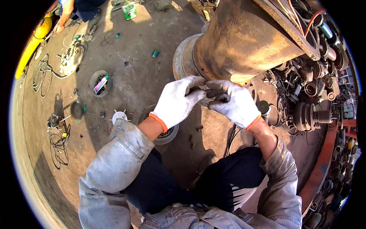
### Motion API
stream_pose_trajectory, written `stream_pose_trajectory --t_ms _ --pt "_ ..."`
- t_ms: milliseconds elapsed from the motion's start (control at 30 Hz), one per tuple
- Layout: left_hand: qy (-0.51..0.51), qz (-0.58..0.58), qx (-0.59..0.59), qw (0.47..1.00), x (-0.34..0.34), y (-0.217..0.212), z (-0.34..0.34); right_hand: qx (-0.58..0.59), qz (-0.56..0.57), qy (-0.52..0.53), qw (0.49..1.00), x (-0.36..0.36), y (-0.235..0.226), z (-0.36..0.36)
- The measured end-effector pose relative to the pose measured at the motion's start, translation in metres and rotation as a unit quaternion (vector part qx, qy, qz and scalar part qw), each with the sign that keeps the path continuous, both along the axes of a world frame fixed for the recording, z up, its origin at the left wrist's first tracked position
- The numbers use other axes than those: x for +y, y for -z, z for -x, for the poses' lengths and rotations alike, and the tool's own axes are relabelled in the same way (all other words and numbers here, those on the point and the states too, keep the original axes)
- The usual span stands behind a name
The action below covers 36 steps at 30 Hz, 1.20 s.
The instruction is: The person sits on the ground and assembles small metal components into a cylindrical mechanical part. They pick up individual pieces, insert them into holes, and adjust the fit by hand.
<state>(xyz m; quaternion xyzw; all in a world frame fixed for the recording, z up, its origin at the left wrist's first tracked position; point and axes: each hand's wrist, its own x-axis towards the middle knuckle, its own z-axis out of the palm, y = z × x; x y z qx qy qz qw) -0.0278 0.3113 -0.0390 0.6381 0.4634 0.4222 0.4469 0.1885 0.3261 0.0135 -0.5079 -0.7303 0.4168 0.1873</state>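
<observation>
My left hand (176,101) and my right hand (237,103) wear white knit gloves with orange cuffs and darkened fingertips. They meet in front of me with fingers bent and pinched together. Whatever lies between the fingertips is too small or hidden to make out. Just beyond them a large rusty metal housing (244,42) lies tilted, its grey round flange (183,57) close to my left hand. Under my left wrist, partly covered by it, a round container (167,138) with dark contents sits on the floor.
A pale bowl (92,80) holds a tube (101,84) at the left. Cables (42,76) lie coiled beyond it. A person's hand (58,29) shows at upper left by a yellow cylinder (28,53). Metal parts (305,116) crowd the right, behind a rusty beam (318,171).
</observation>
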Motion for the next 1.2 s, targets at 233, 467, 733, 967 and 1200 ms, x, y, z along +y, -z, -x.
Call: stream_pose_trajectory --t_ms 233,467,733,967,1200 --pt "-0.13 -0.04 0.187 0.973 0.051 0.047 0.0 -0.028 0.042 0.014 0.999 0.008 -0.012 -0.005" --pt "-0.196 -0.05 0.208 0.957 0.077 0.065 -0.014 -0.089 -0.017 -0.084 0.992 0.005 -0.004 -0.021" --pt "-0.192 0.066 0.115 0.972 0.079 0.057 -0.02 -0.018 0.101 -0.011 0.995 0.006 0.017 -0.016" --pt "-0.214 0.115 -0.063 0.968 0.077 0.055 -0.029 0.374 0.405 0.095 0.829 0.007 0.083 0.008" --pt "-0.234 0.073 0.024 0.969 0.075 0.069 -0.027 0.454 0.425 0.065 0.781 0.027 0.13 0.014"
